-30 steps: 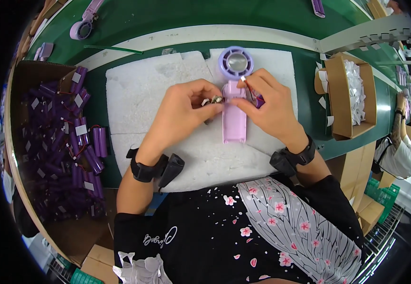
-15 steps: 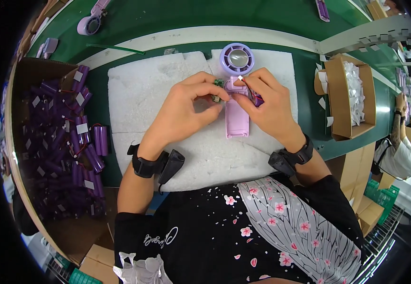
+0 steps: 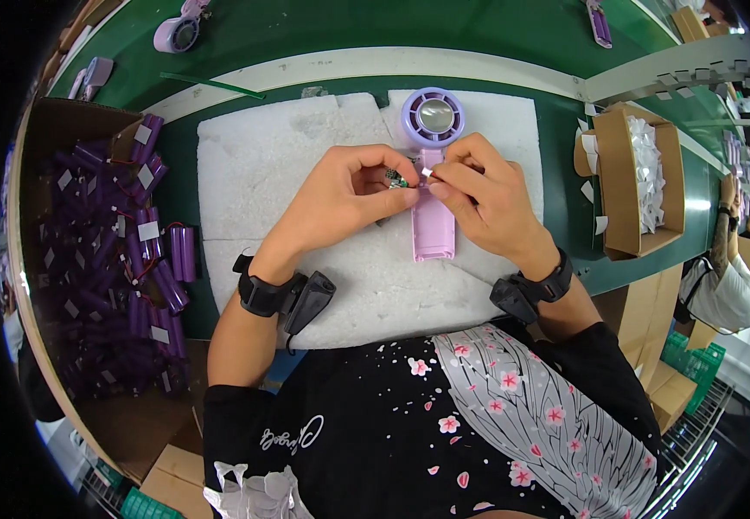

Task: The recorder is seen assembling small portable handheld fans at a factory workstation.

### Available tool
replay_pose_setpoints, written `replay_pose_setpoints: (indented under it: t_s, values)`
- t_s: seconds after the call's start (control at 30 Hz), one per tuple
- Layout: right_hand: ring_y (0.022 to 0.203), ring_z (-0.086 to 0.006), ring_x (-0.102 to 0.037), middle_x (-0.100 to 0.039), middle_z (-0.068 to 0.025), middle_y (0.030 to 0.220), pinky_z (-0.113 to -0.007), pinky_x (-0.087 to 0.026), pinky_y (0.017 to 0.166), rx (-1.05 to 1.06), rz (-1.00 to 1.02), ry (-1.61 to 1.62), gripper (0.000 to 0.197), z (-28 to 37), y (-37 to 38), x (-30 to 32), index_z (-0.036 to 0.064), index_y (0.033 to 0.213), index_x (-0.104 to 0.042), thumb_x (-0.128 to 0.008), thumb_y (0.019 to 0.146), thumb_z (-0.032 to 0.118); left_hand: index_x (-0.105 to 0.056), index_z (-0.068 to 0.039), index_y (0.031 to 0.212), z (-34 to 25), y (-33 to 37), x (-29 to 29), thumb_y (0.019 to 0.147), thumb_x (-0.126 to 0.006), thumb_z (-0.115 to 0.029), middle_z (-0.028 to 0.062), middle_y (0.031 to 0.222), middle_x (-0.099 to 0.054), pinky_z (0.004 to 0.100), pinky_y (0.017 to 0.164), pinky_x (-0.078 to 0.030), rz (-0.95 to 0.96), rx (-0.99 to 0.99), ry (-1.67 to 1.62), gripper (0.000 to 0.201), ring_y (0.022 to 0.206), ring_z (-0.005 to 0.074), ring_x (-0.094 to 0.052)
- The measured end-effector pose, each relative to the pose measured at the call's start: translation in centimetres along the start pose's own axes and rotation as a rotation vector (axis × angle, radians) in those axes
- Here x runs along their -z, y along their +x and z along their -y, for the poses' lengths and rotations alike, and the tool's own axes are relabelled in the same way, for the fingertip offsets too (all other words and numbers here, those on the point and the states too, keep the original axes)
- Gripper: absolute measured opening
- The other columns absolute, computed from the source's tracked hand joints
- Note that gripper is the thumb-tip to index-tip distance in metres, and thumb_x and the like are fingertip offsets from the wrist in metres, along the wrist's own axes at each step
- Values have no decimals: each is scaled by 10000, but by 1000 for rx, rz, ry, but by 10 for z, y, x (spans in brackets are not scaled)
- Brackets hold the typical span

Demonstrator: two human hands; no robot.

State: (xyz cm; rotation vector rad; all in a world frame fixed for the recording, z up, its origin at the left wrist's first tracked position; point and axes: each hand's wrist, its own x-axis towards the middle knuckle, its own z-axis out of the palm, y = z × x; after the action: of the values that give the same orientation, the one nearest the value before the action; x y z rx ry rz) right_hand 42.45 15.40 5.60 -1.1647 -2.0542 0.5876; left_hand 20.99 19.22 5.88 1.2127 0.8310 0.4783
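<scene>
A handheld fan point(image 3: 433, 118) with a round purple head lies on the white foam sheet point(image 3: 254, 186), its open pink handle shell point(image 3: 434, 227) toward me. Over the handle, my left hand point(image 3: 349, 195) pinches a small green circuit board point(image 3: 396, 181) between thumb and fingers. Facing it, my right hand point(image 3: 485, 190) is closed on a small white plug point(image 3: 427, 172) close to the board. A gap between plug and board is hard to make out. The plug's wires are mostly hidden behind my right fingers.
A cardboard box of purple battery packs point(image 3: 159, 251) stands at the left. On the right is a smaller carton point(image 3: 608, 182) holding white pieces. More fans point(image 3: 178, 33) lie on the green surface beyond the pale rail point(image 3: 349, 62). Another person point(image 3: 734, 281) is at the far right.
My right fingers have shifted onto the white plug and brought it left and down toward the board. The board has turned in my left hand. The fan's handle sits slightly lower.
</scene>
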Motion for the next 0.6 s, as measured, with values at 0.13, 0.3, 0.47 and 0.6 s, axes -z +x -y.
replay_pose_setpoints:
  t_s: [0.13, 0.3, 0.47, 0.6]
  values:
    - [600, -165, -553, -532, -76, 865, -271, -440, 516, 39, 33, -28, 118, 5, 0, 1, 20, 866, -659, -721, 784, 79, -658, 32, 959, 2, -1, -2, 848, -672, -14, 46, 905, -645, 218, 696, -492, -26, -23, 42, 121, 792, 106, -615]
    - [597, -158, -562, -544, -67, 841, -259, -433, 508, -9, 88, -66, 121, 6, -2, 1, 18, 867, -671, -728, 768, 57, -663, 41, 910, 2, 1, -3, 855, -667, -18, 61, 910, -655, 230, 692, -505, -41, -93, 28, 80, 787, 115, -625]
    - [598, -151, -572, -563, -62, 828, -254, -438, 512, -17, -62, 35, 126, 6, 0, -6, 17, 858, -689, -735, 741, 23, -660, 52, 899, 3, 1, -4, 853, -655, -9, 72, 880, -653, 245, 675, -522, -96, -25, -39, 76, 766, 123, -634]
    - [596, -147, -588, -581, -61, 826, -255, -452, 516, -70, -65, 18, 131, 6, -3, -9, 17, 844, -700, -734, 719, -5, -664, 53, 879, 6, 1, -8, 832, -664, -22, 65, 834, -657, 234, 627, -504, -163, -16, 11, 89, 722, 104, -621]
